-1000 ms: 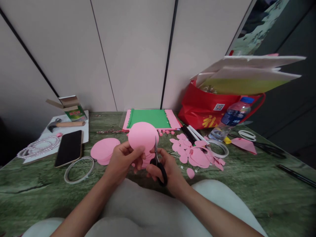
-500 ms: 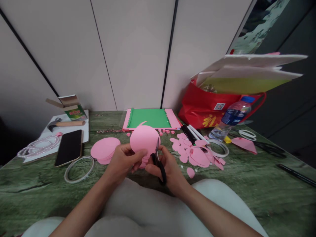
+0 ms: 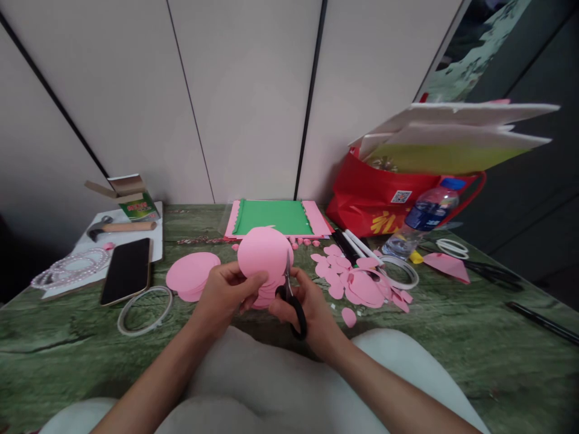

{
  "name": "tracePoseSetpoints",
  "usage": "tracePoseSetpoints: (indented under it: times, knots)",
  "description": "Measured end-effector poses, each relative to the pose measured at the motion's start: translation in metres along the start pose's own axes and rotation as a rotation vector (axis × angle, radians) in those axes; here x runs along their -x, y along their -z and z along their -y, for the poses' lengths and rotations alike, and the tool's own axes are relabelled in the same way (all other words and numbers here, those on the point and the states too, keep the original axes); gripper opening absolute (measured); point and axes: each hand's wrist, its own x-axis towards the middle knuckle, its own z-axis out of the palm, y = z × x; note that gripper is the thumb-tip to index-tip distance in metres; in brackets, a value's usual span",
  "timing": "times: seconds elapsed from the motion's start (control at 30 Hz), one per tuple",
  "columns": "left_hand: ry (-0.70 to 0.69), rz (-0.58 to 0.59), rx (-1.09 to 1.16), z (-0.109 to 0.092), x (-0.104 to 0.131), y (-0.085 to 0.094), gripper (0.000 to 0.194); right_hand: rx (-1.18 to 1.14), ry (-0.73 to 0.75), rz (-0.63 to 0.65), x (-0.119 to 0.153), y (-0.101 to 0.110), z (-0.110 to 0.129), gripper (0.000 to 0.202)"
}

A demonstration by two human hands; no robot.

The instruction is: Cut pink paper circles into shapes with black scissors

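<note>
Left hand (image 3: 230, 286) pinches upright pink paper (image 3: 261, 253) (roundish), right hand (image 3: 307, 304) grips scissors (image 3: 292, 301) at its edge.

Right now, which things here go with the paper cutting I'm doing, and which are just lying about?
Seem part of the cutting:
- pink paper disc, in your left hand
- scissors, in your right hand
- pile of pink discs
- loose pink cut-outs

Seem just lying about:
- phone
- hammer
- opened box
- water bottle
</note>
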Motion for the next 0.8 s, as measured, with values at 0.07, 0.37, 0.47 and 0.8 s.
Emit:
tracePoseSetpoints:
  times: [0.07,0.37,0.47,0.8]
  knots:
    - [-0.006,-0.005,0.007,0.0000,0.0004,0.0005,0.025,0.057,-0.016,-0.024,-0.0003,-0.0002,0.0001,0.055]
    - [0.060,0.066,0.129,-0.0067,0.0024,-0.0044,0.021,0.053,-0.004,0.006,0.0004,-0.0003,-0.0032,0.053]
    - [0.066,0.048,0.092,-0.0063,0.0022,-0.0051,0.025,0.057,0.002,0.020,0.0017,-0.0011,-0.0035,0.052]
    - [0.048,0.033,-0.050,-0.0062,0.0023,-0.0032,0.028,-0.131,0.035,0.060,0.0021,-0.0022,0.0009,0.062]
